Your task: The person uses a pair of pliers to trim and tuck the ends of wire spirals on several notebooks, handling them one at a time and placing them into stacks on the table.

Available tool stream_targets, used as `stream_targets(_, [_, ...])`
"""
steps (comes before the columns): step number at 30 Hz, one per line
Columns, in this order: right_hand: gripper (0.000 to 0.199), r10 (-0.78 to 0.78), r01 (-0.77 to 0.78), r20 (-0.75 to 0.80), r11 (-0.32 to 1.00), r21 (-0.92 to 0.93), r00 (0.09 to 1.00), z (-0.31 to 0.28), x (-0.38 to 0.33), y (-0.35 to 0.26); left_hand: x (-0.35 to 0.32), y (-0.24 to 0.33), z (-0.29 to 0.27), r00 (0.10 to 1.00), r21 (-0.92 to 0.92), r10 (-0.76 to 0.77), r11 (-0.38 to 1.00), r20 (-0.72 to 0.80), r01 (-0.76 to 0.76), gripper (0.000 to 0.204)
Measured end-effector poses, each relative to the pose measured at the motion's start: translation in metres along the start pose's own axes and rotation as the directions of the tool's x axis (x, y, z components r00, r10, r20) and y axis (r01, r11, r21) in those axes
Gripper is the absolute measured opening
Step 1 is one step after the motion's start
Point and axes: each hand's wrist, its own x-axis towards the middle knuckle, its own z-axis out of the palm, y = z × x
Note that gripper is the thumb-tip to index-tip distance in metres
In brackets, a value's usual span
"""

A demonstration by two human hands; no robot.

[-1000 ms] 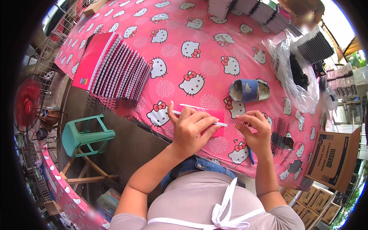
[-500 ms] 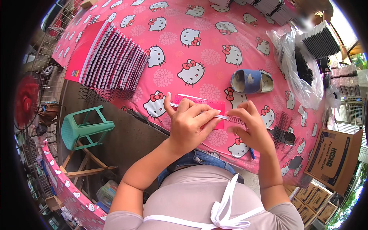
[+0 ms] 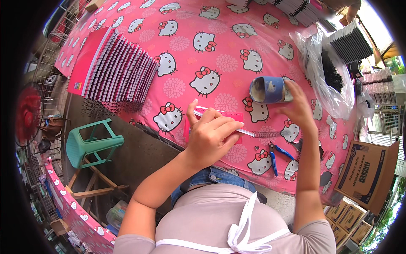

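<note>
right hand (image 3: 299, 109) near bag (image 3: 312, 62), black bundle (image 3: 332, 76) inside

A white bow (image 3: 235, 242) sits on a plain greyish-mauve shirt (image 3: 198, 216), with thin white bands (image 3: 277, 235) running out from it both ways. Beyond the bow I see blue denim (image 3: 201, 176). Short matching sleeves (image 3: 135, 242) flank it; the left hand (image 3: 211, 137) and right hand (image 3: 301, 112) are bare.
</note>
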Motion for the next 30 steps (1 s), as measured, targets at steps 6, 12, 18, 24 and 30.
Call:
stream_targets(6, [0.036, 0.243, -0.259, 0.091, 0.884, 0.39, 0.966, 0.001, 0.004, 0.001, 0.002, -0.004, -0.001, 0.997, -0.057, -0.072, 0.996, 0.022, 0.074, 0.026])
stream_targets(12, [0.027, -0.044, -0.221, 0.378, 0.747, 0.627, 0.925, -0.014, -0.011, -0.037, -0.001, -0.004, -0.003, 1.0, -0.064, -0.018, 0.998, -0.003, 0.018, 0.027])
stream_targets(18, [0.03, 0.018, -0.285, 0.39, 0.712, 0.641, 0.921, -0.004, -0.011, -0.036, 0.0, -0.003, -0.006, 0.991, -0.162, -0.122, 0.978, 0.047, 0.129, 0.034])
stream_targets(24, [0.028, 0.019, -0.211, 0.401, 0.872, 0.441, 0.916, -0.003, 0.009, -0.057, -0.007, -0.016, -0.023, 0.999, -0.168, -0.036, 0.985, -0.019, 0.032, 0.04])
stream_targets(30, [0.035, -0.022, -0.12, 0.347, 0.916, 0.382, 0.937, 0.018, 0.028, -0.065, -0.024, -0.035, -0.022, 0.922, -0.58, -0.383, 0.765, -0.059, 0.281, 0.034])
